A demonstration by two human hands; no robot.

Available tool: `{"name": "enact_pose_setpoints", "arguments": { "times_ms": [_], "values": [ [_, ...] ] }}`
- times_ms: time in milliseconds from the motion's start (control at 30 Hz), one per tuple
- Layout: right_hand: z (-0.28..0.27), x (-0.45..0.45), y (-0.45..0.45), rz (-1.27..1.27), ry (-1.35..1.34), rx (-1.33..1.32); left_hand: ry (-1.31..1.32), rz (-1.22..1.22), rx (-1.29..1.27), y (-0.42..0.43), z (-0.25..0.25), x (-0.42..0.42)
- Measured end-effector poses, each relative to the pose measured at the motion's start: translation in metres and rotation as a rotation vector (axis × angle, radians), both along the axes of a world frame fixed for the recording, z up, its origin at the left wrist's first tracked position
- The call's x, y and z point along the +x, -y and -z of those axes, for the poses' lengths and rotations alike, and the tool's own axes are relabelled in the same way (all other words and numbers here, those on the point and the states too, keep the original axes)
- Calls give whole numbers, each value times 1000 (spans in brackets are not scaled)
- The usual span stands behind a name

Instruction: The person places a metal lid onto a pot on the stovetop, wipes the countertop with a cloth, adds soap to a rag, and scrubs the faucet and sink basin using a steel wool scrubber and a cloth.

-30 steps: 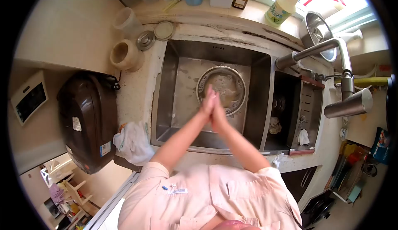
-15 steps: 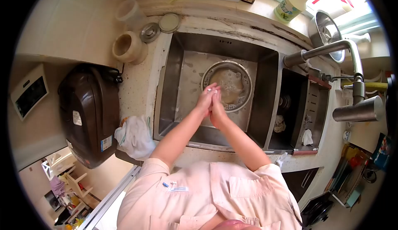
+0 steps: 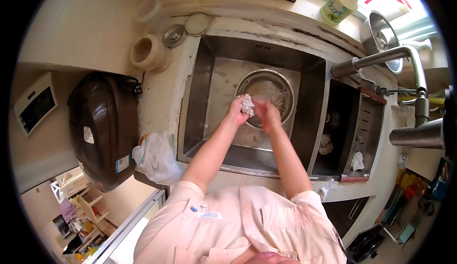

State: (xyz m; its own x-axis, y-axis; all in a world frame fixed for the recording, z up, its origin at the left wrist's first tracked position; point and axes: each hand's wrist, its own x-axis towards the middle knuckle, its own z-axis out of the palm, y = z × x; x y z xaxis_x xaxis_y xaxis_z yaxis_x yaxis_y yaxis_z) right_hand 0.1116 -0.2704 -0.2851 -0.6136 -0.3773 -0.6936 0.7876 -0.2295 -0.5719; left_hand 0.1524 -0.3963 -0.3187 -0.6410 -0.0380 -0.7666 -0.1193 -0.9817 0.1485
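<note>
A crumpled white wad (image 3: 247,106), like wet tissue or cloth, is gripped in my left hand (image 3: 236,111) above the left part of the round metal basin. My right hand (image 3: 268,113) hovers just to its right over the basin's lower part, apart from the wad; motion smears its fingers. The metal basin (image 3: 289,84) holds cloudy water and sits on the floor of the steel sink (image 3: 216,78).
Right of the basin is a narrow side sink (image 3: 337,97) with a faucet (image 3: 409,57) above it. A dark brown appliance (image 3: 102,130) and a white cloth (image 3: 156,157) stand at left. A spray bottle (image 3: 340,4) is by the window.
My hands were pressed together; now they are apart, and the white wad shows in my left hand. My right hand has moved right. The view has shifted slightly.
</note>
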Motion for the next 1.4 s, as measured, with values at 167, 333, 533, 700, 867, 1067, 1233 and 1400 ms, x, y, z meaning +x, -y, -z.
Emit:
{"name": "enact_pose_setpoints", "arguments": {
  "times_ms": [167,333,533,700,867,1067,1233,1400],
  "values": [
    [-53,35,7,-216,-979,405,-49,-11,21,-13,-12,-11],
    [-87,26,-4,-398,-1365,497,50,204,-69,-6,-27,-15],
    [-88,25,11,-455,-954,462,-41,156,23,-26,-28,-8],
    [-14,-30,7,-272,-1197,815,52,146,-83,-29,-28,-2],
    [102,-39,-15,108,-627,813,193,37,-7,-11,-25,5],
    [-11,-11,-5,-282,-382,110,85,75,-82,-9,-17,-4],
    [-53,12,10,140,-264,108,-145,212,-586,-69,-95,-19],
    [-108,12,8,249,106,-235,-339,509,-1134,-59,-82,-10]
  ]
}}
